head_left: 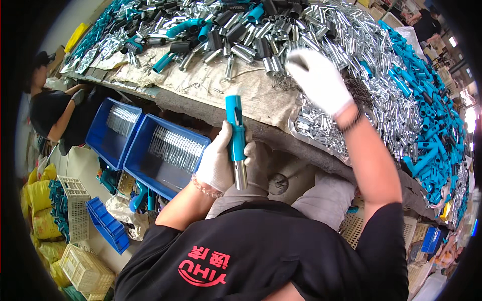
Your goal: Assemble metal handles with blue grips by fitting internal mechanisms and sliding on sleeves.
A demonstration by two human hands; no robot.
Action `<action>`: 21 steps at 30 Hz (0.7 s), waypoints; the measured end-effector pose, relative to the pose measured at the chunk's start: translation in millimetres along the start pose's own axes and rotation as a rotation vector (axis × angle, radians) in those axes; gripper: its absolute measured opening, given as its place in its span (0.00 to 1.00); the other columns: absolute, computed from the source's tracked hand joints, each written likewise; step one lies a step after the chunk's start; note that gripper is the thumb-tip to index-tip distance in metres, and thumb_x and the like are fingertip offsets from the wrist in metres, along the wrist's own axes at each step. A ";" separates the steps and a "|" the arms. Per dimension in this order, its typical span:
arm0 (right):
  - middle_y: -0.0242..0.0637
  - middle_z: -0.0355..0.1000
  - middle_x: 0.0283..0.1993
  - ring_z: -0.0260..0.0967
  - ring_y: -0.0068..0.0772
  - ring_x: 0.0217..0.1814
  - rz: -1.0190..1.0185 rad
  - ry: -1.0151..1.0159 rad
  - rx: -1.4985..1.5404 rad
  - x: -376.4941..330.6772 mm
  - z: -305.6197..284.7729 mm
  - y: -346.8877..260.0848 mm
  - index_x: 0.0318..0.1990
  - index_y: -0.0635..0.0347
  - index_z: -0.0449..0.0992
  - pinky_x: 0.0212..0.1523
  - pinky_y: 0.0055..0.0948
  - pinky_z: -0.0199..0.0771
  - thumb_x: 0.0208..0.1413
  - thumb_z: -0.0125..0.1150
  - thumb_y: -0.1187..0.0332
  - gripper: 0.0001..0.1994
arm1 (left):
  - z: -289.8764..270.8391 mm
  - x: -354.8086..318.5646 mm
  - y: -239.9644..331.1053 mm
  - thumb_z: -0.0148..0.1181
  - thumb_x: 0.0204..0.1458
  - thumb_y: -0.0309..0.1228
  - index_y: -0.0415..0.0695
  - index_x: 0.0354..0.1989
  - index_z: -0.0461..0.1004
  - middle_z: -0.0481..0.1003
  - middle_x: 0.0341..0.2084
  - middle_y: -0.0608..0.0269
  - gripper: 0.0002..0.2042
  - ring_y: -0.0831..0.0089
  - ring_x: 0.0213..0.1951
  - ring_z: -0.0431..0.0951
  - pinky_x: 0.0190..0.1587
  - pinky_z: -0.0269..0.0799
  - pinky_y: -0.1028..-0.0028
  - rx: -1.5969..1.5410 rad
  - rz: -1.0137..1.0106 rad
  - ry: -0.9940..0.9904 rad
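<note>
My left hand [218, 163], in a white glove, is closed around a teal plastic tube handle [235, 113] held upright above my lap. A slot shows near its top, and a shiny metal tube [240, 175] sticks out of its lower end. My gloved right hand [321, 80] is raised over the workbench, beside a heap of metal tubes [346, 37]. Its fingers are smeared by motion, and I cannot make out anything in them. Below that hand lies a tray of small metal parts [321, 128]. Bent wire springs [285, 83] lie just left of it.
A cloth-covered bench [261, 103] spans the front, with teal tubes [432, 135] piled right. Blue bins [133, 168] of metal pieces stand left. A co-worker [52, 108] is at the far left. Crates [85, 271] and yellow sacks [42, 200] are on the floor.
</note>
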State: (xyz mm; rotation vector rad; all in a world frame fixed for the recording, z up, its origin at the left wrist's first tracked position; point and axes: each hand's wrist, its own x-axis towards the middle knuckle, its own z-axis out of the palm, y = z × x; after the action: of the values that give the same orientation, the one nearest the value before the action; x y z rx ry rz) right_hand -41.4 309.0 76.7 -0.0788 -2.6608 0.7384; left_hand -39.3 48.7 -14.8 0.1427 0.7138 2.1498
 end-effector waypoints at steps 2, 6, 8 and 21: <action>0.47 0.77 0.50 0.74 0.48 0.53 -0.067 -0.002 -0.176 56.1 11.8 31.6 0.50 0.59 0.77 0.56 0.38 0.74 0.62 0.57 0.61 0.15 | -3.5 -4.6 -3.3 0.48 0.64 0.58 0.44 0.50 0.68 0.69 0.35 0.64 0.26 0.73 0.31 0.69 0.29 0.66 0.74 -0.242 -0.161 0.224; 0.51 0.73 0.55 0.73 0.49 0.59 0.032 -0.105 -0.525 128.4 69.9 43.5 0.56 0.52 0.75 0.59 0.43 0.74 0.63 0.53 0.50 0.21 | -16.5 -20.4 -10.6 0.45 0.65 0.58 0.51 0.52 0.66 0.69 0.35 0.66 0.24 0.75 0.29 0.67 0.27 0.63 0.76 -0.063 -0.247 0.337; 0.57 0.74 0.48 0.72 0.55 0.59 0.167 -0.065 -0.500 128.7 85.6 35.5 0.54 0.55 0.75 0.59 0.43 0.73 0.59 0.61 0.51 0.22 | -20.2 -26.7 -5.5 0.44 0.65 0.58 0.51 0.53 0.65 0.69 0.35 0.65 0.24 0.75 0.28 0.67 0.26 0.63 0.76 -0.020 -0.230 0.320; 0.44 0.67 0.58 0.70 0.37 0.57 0.234 0.049 1.451 -117.3 -28.6 10.0 0.65 0.59 0.60 0.58 0.35 0.75 0.54 0.56 0.77 0.29 | 9.0 -17.0 -7.0 0.55 0.64 0.46 0.41 0.51 0.69 0.71 0.34 0.64 0.20 0.80 0.27 0.72 0.25 0.67 0.80 0.729 -0.139 -0.098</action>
State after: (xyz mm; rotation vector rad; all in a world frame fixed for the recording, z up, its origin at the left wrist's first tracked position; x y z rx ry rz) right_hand 77.6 313.6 54.1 -0.0078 -1.4943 2.4126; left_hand -20.6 43.2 -8.7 0.5580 1.3750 1.6514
